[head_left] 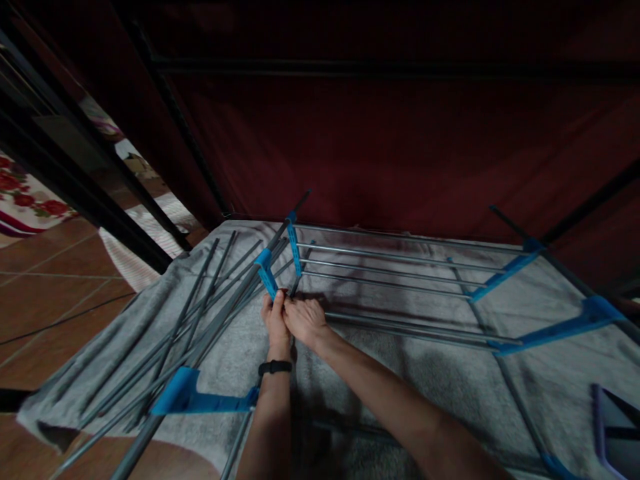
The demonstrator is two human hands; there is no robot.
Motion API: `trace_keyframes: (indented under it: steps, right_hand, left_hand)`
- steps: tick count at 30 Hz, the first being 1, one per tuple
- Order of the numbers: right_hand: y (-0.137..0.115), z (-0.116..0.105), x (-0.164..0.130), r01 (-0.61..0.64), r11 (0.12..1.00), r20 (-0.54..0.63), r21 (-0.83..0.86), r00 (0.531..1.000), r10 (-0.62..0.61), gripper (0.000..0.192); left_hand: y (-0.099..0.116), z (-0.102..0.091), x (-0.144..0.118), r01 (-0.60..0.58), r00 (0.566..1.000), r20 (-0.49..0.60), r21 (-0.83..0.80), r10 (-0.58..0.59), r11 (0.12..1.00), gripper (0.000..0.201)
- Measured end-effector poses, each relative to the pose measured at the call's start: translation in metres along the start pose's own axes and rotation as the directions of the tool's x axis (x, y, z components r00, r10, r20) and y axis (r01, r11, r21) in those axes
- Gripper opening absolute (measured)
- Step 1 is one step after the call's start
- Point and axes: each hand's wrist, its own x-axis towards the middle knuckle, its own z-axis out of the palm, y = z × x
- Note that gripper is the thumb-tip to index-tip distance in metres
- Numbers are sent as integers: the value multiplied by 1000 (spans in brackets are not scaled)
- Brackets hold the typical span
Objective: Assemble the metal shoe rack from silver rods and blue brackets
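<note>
Blue bracket lies nearest, on grey blanket over tiled floor; loose grey rods fan out left of hands

Left hand, black band at wrist, curled tight around end of blue connector; right hand pressed against it, fingers pinched narrow on thin rod just beside connector

Beyond hands, rack of parallel rods lies flat between blue side pieces

Farthest back, dark red cloth rises as wall
</note>
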Motion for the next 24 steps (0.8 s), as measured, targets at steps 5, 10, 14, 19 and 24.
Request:
trace_keyframes:
  steps: [5, 10, 14, 19, 24]
  right_hand:
    - [0, 4, 2, 23, 1000, -32, 5, 999, -23, 36]
    - [-1, 6, 5, 70, 997, -59, -39, 996, -73, 46]
    - [1, 6, 6, 85, 996, -56, -30, 995, -86, 45]
    - [3, 5, 6, 78, 997, -67, 5, 995, -77, 44]
    - [3, 2, 6, 69, 997, -54, 33, 996, -67, 44]
  left_hand:
    - [2, -1, -2, 22, 1000, -3, -20, -22, 1000, 37]
    - [4, 2, -3, 49, 999, -2, -54, -49, 997, 43]
    - [3, 4, -3, 74, 997, 8, -59, -74, 996, 49]
    - [6, 5, -5, 78, 997, 30, -36, -77, 996, 49]
    - [11, 8, -7, 106, 994, 31, -43, -105, 993, 51]
